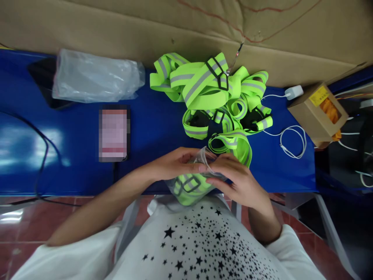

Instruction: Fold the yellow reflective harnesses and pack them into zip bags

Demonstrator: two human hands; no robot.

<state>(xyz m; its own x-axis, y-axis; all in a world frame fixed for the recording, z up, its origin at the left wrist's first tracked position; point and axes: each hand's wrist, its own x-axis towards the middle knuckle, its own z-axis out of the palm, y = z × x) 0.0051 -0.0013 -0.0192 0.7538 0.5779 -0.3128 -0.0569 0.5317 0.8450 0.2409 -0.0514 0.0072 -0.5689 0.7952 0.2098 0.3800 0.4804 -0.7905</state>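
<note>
Between my two hands, at the table's front edge, is a clear plastic bag. A folded neon-green reflective strap with black buckles shows through its film. My left hand is closed on the bag's upper part from the left, its thumb laid across the film. From the right, my right hand pinches the bag's top edge with its fingers bent over it. Just beyond my hands lies a loose pile of neon-green reflective straps with grey stripes and black buckles.
A stack of clear plastic bags lies at the back left of the blue table. In front of it is a phone-like device, its face blurred. To the right are a white cable, a charger and a cardboard box.
</note>
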